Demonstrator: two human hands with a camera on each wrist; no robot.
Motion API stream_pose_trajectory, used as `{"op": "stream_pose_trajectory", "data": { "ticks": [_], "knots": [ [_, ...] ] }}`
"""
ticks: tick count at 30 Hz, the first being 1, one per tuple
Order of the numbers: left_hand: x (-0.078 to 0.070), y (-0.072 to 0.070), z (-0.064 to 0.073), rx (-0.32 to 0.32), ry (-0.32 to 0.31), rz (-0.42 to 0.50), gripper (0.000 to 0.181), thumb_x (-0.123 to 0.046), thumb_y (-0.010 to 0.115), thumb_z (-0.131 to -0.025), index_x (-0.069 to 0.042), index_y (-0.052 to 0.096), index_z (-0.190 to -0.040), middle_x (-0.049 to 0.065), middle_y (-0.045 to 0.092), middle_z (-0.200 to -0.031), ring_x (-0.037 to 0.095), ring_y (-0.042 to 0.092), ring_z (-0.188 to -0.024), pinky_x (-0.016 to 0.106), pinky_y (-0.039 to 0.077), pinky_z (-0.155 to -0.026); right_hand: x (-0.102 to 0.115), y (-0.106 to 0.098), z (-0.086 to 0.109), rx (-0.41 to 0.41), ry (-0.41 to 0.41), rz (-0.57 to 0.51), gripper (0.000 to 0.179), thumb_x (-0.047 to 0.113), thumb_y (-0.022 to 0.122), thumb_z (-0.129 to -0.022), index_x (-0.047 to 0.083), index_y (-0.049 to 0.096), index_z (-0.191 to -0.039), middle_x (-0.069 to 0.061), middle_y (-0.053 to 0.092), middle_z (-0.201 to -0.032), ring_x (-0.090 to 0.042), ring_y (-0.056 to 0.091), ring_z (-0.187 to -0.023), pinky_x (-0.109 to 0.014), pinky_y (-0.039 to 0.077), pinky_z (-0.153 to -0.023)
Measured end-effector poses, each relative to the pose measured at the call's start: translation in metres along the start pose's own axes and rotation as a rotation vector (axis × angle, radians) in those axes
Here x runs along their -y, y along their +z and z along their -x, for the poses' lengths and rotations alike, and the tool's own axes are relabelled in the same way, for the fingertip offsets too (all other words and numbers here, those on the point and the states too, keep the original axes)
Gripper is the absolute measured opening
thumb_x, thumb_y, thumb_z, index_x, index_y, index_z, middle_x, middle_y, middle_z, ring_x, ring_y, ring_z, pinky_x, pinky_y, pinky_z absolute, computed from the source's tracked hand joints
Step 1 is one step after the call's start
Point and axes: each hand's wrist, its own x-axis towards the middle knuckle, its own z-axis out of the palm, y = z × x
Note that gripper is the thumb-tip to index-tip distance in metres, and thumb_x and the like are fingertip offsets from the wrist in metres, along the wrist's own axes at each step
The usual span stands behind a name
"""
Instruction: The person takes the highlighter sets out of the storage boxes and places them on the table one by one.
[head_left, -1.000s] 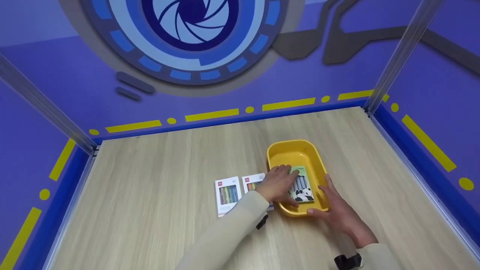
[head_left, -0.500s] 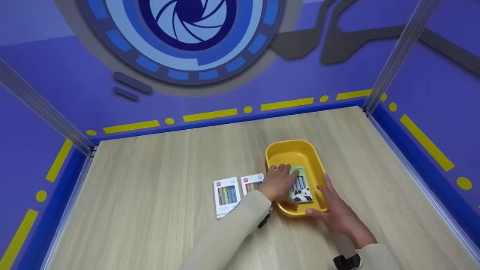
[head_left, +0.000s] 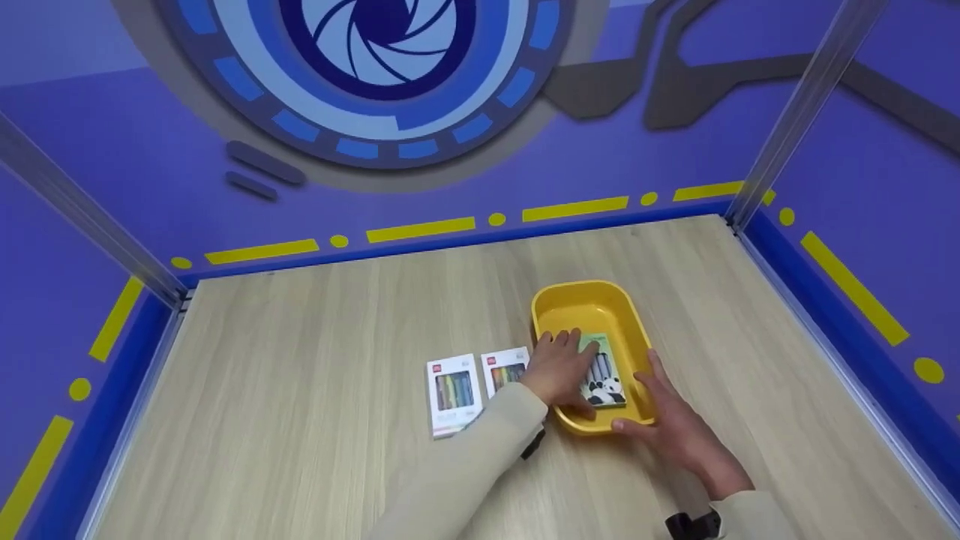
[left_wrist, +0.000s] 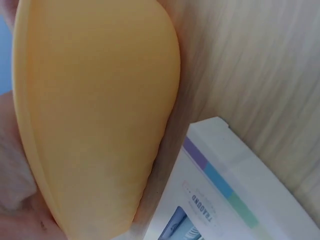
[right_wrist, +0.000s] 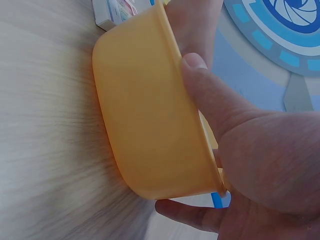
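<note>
A yellow plastic basin stands on the table at right of centre. Inside lies a flat green box with a panda picture and a window showing several grey sticks. My left hand reaches over the basin's left rim. Its fingers spread over the left part of the basin floor and of the box, with the thumb near the box's lower end. What lies under its palm is hidden. My right hand grips the basin's near right corner, thumb on the rim; the right wrist view shows the basin's outer wall beside it.
Two white window boxes of coloured sticks lie left of the basin: the left box and the inner box, partly covered by my left sleeve. Blue-purple panels wall the wooden table at the back and sides.
Both hands, the basin and the boxes keep nearly the same places. Only a slight shift of the whole head view shows.
</note>
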Motion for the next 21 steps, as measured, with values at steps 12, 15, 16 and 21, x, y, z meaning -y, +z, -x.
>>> {"op": "stream_pose_trajectory", "data": {
  "ticks": [12,15,16,21],
  "knots": [
    [-0.0016,-0.0040,-0.0034,0.024,-0.007,-0.052,0.102,-0.062,0.074,-0.058,-0.031,0.026,-0.143,0.004,0.025,-0.151,0.022,0.026,-0.137,0.040,0.020,-0.114,0.0011,-0.0007,0.0002,-0.013,-0.004,0.005,0.092,0.053,0.067,-0.073,0.010,0.025,-0.143,0.002,-0.014,-0.155,-0.036,0.022,-0.137,-0.055,0.027,-0.107],
    [-0.0016,-0.0035,-0.0034,0.031,-0.006,-0.037,0.101,-0.062,0.074,-0.059,-0.031,0.026,-0.142,0.004,0.025,-0.151,0.022,0.026,-0.136,0.040,0.020,-0.113,0.0008,-0.0002,0.0002,-0.013,0.003,0.013,0.092,0.054,0.066,-0.073,0.011,0.025,-0.143,0.001,-0.013,-0.155,-0.036,0.023,-0.137,-0.055,0.028,-0.106],
    [-0.0017,-0.0032,-0.0033,0.030,-0.006,-0.028,0.100,-0.061,0.074,-0.059,-0.031,0.027,-0.142,0.004,0.026,-0.150,0.022,0.027,-0.136,0.040,0.020,-0.113,0.0006,-0.0001,0.0000,-0.012,0.006,0.016,0.092,0.054,0.066,-0.073,0.011,0.025,-0.143,0.001,-0.013,-0.155,-0.036,0.023,-0.137,-0.055,0.028,-0.106],
    [-0.0007,-0.0018,-0.0032,0.017,-0.007,0.017,0.096,-0.060,0.076,-0.058,-0.033,0.031,-0.139,0.002,0.031,-0.147,0.022,0.029,-0.134,0.041,0.019,-0.113,0.0004,0.0002,-0.0006,-0.012,0.012,0.018,0.092,0.053,0.066,-0.073,0.012,0.024,-0.143,0.002,-0.013,-0.155,-0.036,0.022,-0.137,-0.056,0.028,-0.106]
  ]
}}
